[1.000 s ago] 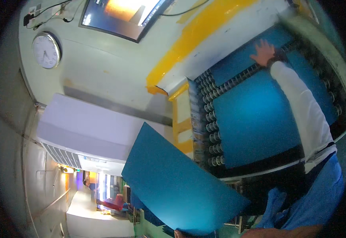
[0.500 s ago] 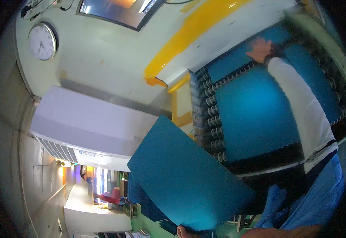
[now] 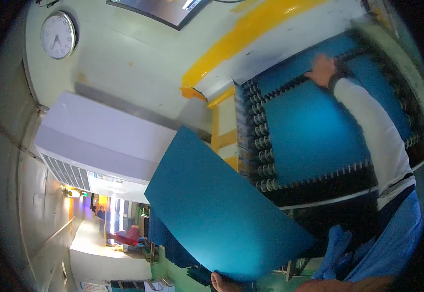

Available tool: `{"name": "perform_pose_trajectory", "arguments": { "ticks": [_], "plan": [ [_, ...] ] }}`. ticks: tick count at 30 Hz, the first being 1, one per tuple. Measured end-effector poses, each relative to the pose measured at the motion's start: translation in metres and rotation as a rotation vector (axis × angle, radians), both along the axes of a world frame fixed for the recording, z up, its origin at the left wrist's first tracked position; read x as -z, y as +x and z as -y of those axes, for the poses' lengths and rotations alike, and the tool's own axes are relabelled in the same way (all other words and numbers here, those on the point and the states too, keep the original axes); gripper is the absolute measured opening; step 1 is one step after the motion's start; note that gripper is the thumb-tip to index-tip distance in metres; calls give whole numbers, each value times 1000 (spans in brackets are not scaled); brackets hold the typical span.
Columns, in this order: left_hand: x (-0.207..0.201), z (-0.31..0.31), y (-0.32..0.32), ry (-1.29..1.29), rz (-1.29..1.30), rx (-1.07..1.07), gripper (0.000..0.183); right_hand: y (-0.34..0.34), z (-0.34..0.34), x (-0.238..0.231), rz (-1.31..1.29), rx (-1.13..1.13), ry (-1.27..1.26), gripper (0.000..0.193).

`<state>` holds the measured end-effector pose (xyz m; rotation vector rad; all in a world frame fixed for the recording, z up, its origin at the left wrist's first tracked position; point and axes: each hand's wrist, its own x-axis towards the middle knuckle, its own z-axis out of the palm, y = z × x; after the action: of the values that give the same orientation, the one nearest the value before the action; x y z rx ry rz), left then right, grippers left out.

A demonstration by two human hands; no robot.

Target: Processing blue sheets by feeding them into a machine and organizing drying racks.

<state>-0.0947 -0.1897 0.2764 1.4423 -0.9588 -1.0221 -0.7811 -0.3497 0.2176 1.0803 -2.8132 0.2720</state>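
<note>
At the lower edge, my left hand [image 3: 224, 283] is closed on the rim of a large rectangular blue sheet [image 3: 217, 209], with the thumb against its face. The sheet is tilted and off the conveyor, left of it. My right hand [image 3: 323, 70], in a white sleeve, reaches to the far part of a conveyor with black wheeled rollers [image 3: 265, 142]. Its fingers look stretched out, slightly blurred, over the gap between a blue panel [image 3: 314, 131] and another blue panel [image 3: 282, 75] beyond it. Whether the hand touches either panel is hidden.
A white air conditioner [image 3: 105, 141] stands out from the wall at left. A round clock [image 3: 59, 35] and a screen [image 3: 161, 9] are above it. Yellow tape [image 3: 241, 41] runs along the white casing by the conveyor. More dark blue sheets [image 3: 170, 243] show behind the held one.
The held sheet has shifted slightly left and up in view. My right hand has moved slightly downward, nearer the panel's far edge. The whole view has shifted slightly.
</note>
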Motion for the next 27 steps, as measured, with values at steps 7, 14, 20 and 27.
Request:
{"name": "perform_pose_trajectory", "arguments": {
  "ticks": [7,14,20,27],
  "plan": [
    [0,-6,-3,-141,386,216,31,66,-61,-18,59,-204,-26,74],
    [4,-13,-11,0,-144,129,35,128,-123,-4,97,-424,-113,78],
    [21,-17,4,48,-114,93,43,132,-116,-1,89,-449,-94,80],
    [34,-27,18,-82,-94,143,37,130,-104,-3,71,-445,-78,79]
  ]
}}
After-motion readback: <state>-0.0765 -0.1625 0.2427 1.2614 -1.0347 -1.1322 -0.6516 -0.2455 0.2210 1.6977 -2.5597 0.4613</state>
